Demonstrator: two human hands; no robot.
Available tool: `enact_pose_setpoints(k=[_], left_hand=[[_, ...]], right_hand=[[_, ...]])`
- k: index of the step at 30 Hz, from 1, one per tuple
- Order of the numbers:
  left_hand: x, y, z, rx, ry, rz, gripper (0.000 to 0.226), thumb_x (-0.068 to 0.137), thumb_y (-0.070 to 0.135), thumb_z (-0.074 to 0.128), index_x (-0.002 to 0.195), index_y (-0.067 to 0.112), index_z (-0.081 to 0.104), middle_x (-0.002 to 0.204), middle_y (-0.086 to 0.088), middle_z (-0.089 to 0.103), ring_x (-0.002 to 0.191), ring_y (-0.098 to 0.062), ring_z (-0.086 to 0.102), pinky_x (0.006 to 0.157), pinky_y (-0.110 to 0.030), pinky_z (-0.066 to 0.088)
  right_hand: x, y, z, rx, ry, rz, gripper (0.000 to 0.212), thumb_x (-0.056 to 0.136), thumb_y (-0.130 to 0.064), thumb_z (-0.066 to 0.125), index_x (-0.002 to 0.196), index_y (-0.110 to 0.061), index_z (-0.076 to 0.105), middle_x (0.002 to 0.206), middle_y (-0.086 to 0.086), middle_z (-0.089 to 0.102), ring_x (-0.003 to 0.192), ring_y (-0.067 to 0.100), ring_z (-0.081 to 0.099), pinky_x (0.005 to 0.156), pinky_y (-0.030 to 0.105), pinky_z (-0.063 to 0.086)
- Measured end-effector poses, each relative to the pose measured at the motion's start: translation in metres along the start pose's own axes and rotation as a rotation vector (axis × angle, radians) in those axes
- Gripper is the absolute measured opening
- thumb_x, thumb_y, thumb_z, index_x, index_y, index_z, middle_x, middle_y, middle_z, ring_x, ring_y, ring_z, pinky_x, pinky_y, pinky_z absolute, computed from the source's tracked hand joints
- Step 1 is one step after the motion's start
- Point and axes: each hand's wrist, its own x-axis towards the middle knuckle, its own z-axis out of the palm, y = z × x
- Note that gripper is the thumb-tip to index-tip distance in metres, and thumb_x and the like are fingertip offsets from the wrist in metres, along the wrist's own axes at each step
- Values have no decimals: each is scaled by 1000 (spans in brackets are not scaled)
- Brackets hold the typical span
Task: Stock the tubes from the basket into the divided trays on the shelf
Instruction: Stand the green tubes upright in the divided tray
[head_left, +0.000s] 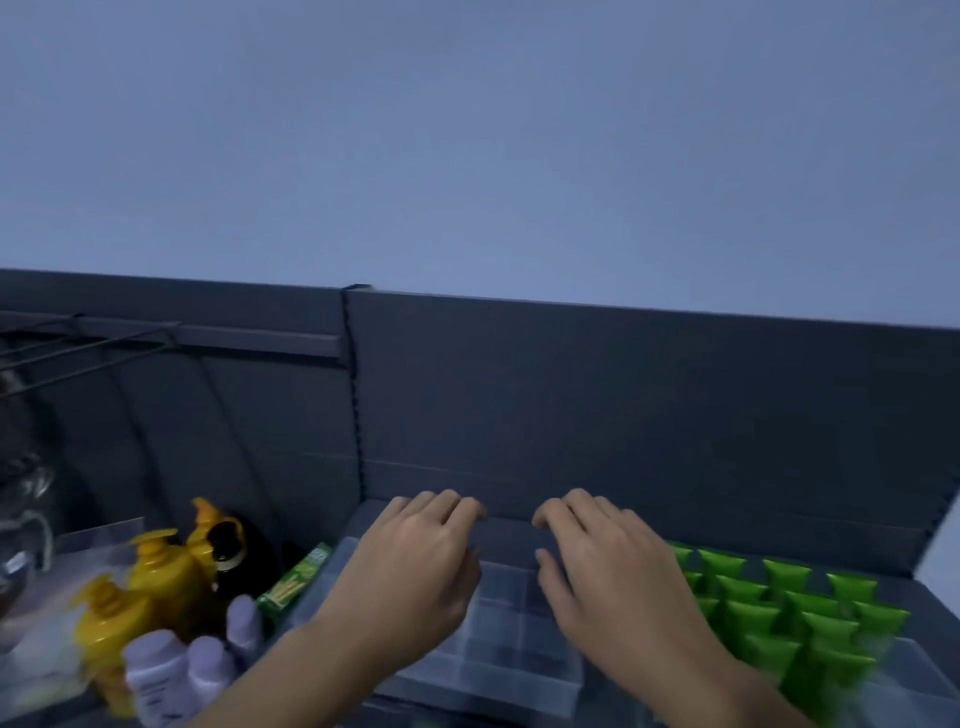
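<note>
On the dark shelf (597, 535), I am watching the left hand (415, 566) and the right hand (613, 571) reaching side by side, backs up, over a clear divided tray (498, 670). The fingers of both are bending down near the tray's far edge, close to the back panel (571, 405). I cannot tell whether they are gripping that edge or holding nothing. Green tubes (779, 608) are standing in close rows just right of the tray, beside the right wrist. Left of the tray, a green box (296, 582) is lying at an angle. Further left are yellow pump bottles (156, 577), a dark bottle (228, 551) and pale lilac bottles (156, 670), all blurring.
</note>
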Motion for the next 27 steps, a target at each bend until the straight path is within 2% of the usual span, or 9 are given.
enact_pose_setpoints(k=[4,7,10,13,16,19,21,24,27], left_hand=[[-67,-91,-34,59,-21,-39,26,96,41,42,114,29,55,105,12,59,96,-15,58,83,-33,45],[-108,-151,-53,105,-35,-75,22,93,38,43,109,28,54,99,9,58,92,-20,57,80,-37,43],[-147,-200,-60,107,-40,-105,23,88,35,47,104,23,60,91,3,62,82,-26,59,70,-40,45],[-187,-244,-49,80,-68,-148,22,85,28,55,101,16,63,88,-5,65,76,-34,60,62,-39,44],[-225,-274,-23,27,-119,-192,23,84,29,54,99,14,63,90,-8,65,80,-38,60,62,-45,47],[-264,-296,16,-11,-172,-202,27,87,31,50,103,12,62,97,-11,67,84,-40,61,64,-46,48],[-295,-305,52,-27,-211,-210,28,88,29,50,107,13,61,100,-12,67,83,-42,61,63,-46,49],[-346,-317,107,-82,-282,-267,27,91,29,47,111,15,59,102,-9,65,83,-41,60,63,-46,50],[-398,-326,161,-134,-372,-341,24,91,28,45,109,17,57,104,-6,63,87,-37,62,64,-45,52]], right_hand=[[26,-108,24,19,-58,-45,14,93,-32,53,106,-28,55,96,-10,54,83,13,54,75,29,47],[48,-180,40,48,-53,-55,15,93,-33,52,108,-28,54,99,-9,55,89,14,57,80,31,47],[60,-240,59,85,-40,-43,12,91,-31,55,102,-25,55,95,-4,57,87,20,59,75,35,48],[63,-287,88,106,-85,-62,14,94,-30,55,105,-23,55,98,-1,58,89,23,58,73,37,42],[58,-321,125,137,-122,-101,17,95,-28,54,109,-19,55,104,3,58,94,28,57,71,35,33],[42,-342,174,203,-154,-138,18,94,-26,54,108,-16,56,103,6,59,92,30,57,73,38,40],[22,-352,215,244,-152,-159,15,93,-24,54,102,-13,58,93,8,59,81,31,56,65,39,45],[-14,-368,276,312,-169,-163,13,91,-20,53,96,-10,59,85,9,57,70,32,53,54,40,42],[-55,-389,336,360,-295,-110,8,89,-18,57,96,-15,56,89,4,57,77,28,55,56,37,45]])
